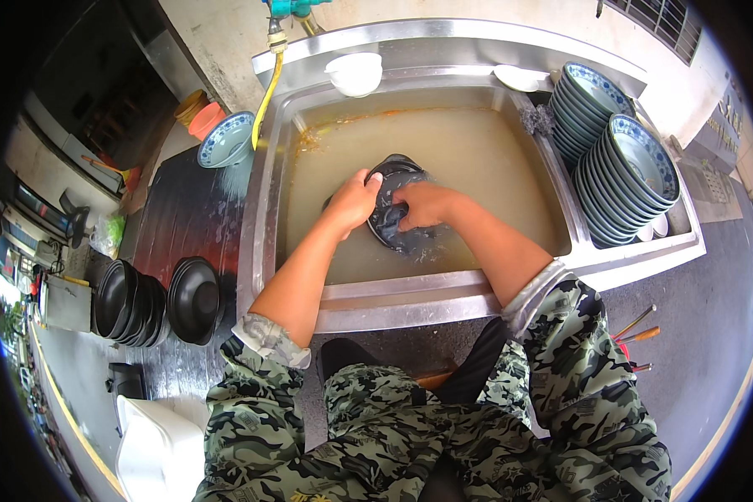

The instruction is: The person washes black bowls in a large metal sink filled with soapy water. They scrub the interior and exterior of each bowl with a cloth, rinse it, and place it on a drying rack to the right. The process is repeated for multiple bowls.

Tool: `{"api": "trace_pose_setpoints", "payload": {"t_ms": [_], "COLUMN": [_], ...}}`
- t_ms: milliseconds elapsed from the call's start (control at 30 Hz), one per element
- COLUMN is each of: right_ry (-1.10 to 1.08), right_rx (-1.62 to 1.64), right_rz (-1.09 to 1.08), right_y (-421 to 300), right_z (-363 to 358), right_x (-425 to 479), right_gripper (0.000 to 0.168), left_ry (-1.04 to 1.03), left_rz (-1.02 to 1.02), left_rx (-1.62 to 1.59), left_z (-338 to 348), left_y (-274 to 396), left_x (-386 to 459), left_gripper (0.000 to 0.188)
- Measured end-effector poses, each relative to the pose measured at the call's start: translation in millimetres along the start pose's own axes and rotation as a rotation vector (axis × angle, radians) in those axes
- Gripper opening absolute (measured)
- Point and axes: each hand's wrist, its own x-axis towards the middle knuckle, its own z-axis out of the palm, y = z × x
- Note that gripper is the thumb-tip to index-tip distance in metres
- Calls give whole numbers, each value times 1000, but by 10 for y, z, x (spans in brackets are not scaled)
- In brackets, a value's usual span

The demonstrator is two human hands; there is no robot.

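A black bowl (pixel 403 164) is tilted in the murky water of a stainless steel sink (pixel 408 301). My left hand (pixel 355 199) grips its left rim, with the thumb over the edge. Inside the bowl is my right hand (pixel 423 204), its fingers bent against the inner surface; whether they hold a cloth or scourer cannot be told. Water covers the bowl's lower right part. White bowls (pixel 354 74) stand on the sink's back ledge, and a white dish (pixel 516 78) lies farther right.
Tall stacks of blue-patterned bowls (pixel 627 182) fill the right compartment, beside a dark mesh scourer (pixel 537 119). A yellow hose (pixel 268 100) hangs at the back left. Left of the sink, a dark table (pixel 185 194) bears stacked black bowls (pixel 194 301) and a patterned bowl (pixel 226 141) under running water.
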Motion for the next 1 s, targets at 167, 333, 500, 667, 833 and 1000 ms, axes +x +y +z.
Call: {"api": "trace_pose_setpoints", "payload": {"t_ms": [167, 333, 500, 667, 833, 1000], "right_ry": [170, 378, 323, 26, 74, 234], "right_rx": [-128, 90, 317, 248, -56, -57], "right_rz": [240, 207, -119, -77, 54, 179], "right_y": [165, 34, 4, 32, 66, 139], "right_z": [7, -53, 0, 35, 21, 18], "right_x": [20, -8, 70, 73, 13, 16], "right_gripper": [54, 51, 51, 60, 59, 48], "left_ry": [-116, -291, -194, 67, -45, -168], "left_rz": [-59, -166, -95, -5, -42, -81], "left_rx": [-75, -289, -238, -6, -8, -61], "left_z": [-2, -76, -45, 24, -28, -56], "left_y": [26, 295, 166, -14, 13, 246], "left_x": [13, -228, -125, 30, 30, -172], "left_gripper": [55, 55, 55, 56, 55, 53]}}
